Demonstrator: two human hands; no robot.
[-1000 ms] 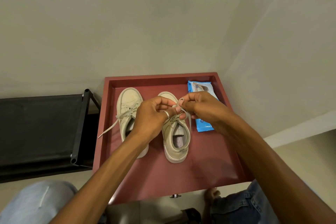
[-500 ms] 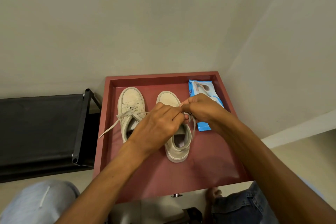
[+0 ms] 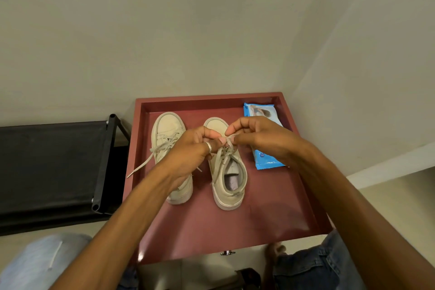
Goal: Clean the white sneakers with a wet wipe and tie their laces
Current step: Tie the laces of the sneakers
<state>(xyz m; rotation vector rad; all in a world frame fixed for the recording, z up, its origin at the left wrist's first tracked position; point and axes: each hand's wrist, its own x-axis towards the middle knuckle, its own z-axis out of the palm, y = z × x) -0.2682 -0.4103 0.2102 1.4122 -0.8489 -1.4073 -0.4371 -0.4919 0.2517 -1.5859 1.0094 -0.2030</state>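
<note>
Head view, change: half a second ago your hands sat low and pressed together over the right sneaker's tongue; now you have lifted them, and the laces run taut up from the eyelets to your fingers.
Left hand (image 3: 188, 150): you pinch a strand of the right sneaker's laces (image 3: 223, 155) between thumb and fingertips; a ring (image 3: 208, 146) shows on one finger.
Right hand (image 3: 256, 138): curled, thumb and forefinger closed on the other strand, fingertips almost touching those of your left hand.
Right sneaker (image 3: 229, 181): stands upright in the middle of the red tray (image 3: 270, 219), toe toward the far wall, off-white, collar open with a pale insole visible; whether a knot has formed, you cannot tell under the fingers.
Left sneaker (image 3: 168, 134): just left of its pair, parallel, same place as before; its heel hides under your left wrist, and one loose lace end (image 3: 141, 167) trails over the tray's left rim.
Wet wipe pack (image 3: 261, 155): blue, flat at the tray's far right, partly behind your right hand.
Black rack (image 3: 51, 162): left of the tray.
</note>
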